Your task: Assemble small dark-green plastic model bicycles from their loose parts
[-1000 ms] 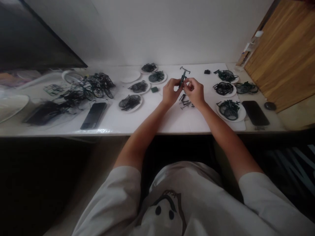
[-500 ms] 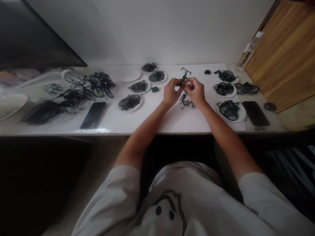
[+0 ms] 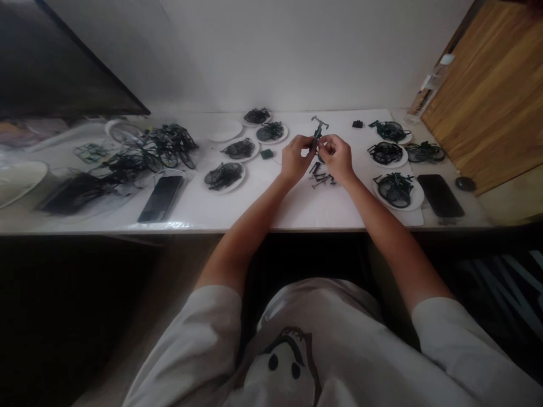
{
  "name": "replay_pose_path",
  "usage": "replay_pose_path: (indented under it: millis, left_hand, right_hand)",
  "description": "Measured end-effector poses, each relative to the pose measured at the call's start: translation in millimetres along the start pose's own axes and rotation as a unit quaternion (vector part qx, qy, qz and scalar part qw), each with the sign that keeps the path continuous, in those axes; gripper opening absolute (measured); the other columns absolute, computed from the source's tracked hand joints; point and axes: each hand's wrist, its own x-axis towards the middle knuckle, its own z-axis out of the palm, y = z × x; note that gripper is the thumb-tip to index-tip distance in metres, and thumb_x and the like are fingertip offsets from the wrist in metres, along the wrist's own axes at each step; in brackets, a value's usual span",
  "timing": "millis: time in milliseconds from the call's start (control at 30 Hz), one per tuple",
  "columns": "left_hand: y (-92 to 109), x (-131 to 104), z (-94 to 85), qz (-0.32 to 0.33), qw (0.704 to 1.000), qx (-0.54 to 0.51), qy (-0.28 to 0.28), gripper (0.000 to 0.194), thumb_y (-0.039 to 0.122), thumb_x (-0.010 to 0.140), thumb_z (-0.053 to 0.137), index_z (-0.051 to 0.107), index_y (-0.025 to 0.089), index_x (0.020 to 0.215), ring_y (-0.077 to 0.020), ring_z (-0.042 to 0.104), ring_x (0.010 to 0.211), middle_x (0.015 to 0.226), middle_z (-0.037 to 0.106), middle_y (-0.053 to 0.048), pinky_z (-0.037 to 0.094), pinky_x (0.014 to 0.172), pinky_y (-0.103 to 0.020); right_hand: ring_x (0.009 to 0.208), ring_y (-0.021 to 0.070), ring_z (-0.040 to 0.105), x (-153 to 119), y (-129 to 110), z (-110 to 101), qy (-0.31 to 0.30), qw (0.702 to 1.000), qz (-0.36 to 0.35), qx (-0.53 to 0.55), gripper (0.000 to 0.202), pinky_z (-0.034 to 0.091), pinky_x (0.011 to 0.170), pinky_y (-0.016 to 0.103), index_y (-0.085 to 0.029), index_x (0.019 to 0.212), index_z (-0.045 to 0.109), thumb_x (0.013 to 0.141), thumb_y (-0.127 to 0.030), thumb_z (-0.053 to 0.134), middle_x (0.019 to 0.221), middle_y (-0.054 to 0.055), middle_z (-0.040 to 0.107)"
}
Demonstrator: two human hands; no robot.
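A small dark bicycle frame with handlebars (image 3: 319, 124) is held up over the white board, its handlebar end pointing away from me. My left hand (image 3: 296, 158) pinches it from the left. From the right, my right hand (image 3: 338, 157) grips its lower part with thumb and fingertips. The fingers hide most of that lower part. Just below the hands, several loose dark parts (image 3: 321, 178) lie on the board.
Plates of dark bicycle parts flank the hands, including one at left (image 3: 241, 182) and one at right (image 3: 419, 199). Assembled small bicycles (image 3: 169, 148) cluster at left. Phones lie at left (image 3: 162, 199) and right (image 3: 440, 195). A bottle (image 3: 430, 87) stands back right.
The held bicycle's handlebars have shifted and tilted very slightly to the left. Both hands keep nearly the same place and grip.
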Motion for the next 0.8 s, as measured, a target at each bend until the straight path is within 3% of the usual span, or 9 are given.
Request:
replay_pose_path:
  millis: [200, 433, 800]
  left_hand:
    - [7.5, 1.1, -2.8, 0.019, 1.0, 0.013, 0.016, 0.03, 0.051, 0.111, 0.064, 0.074, 0.022, 0.117, -0.017, 0.081, 0.092, 0.103, 0.08, -0.008, 0.064, 0.085, -0.027]
    - [16.6, 2.1, -5.2, -0.006, 1.0, -0.018, 0.021, 0.026, 0.047, 0.109, 0.068, 0.072, 0.024, 0.12, -0.018, 0.08, 0.098, 0.103, 0.078, -0.007, 0.066, 0.092, -0.03]
    - [10.5, 3.4, -3.8, 0.007, 0.999, -0.026, 0.018, 0.024, 0.041, 0.109, 0.07, 0.069, 0.023, 0.124, -0.018, 0.077, 0.104, 0.109, 0.073, -0.007, 0.069, 0.096, -0.032]
  right_hand:
    - [0.061, 0.015, 0.042, 0.3, -1.8, 0.3, -0.005, 1.0, -0.001, -0.004, 0.036, 0.043, 0.061, 0.03, -0.025, 0.098, 0.065, 0.105, -0.06, 0.066, 0.068, -0.006, 0.042]
    - [0.064, 0.0156, 0.048, -3.6, -7.1, -1.4, 0.002, 1.0, -0.025, -0.011, 0.043, 0.047, 0.066, 0.031, -0.025, 0.104, 0.07, 0.103, -0.068, 0.066, 0.068, -0.006, 0.045]
    - [0.061, 0.014, 0.047, -3.9, -8.6, -4.7, -0.012, 0.999, -0.035, -0.004, 0.036, 0.045, 0.066, 0.03, -0.024, 0.102, 0.071, 0.1, -0.06, 0.073, 0.065, -0.007, 0.048]
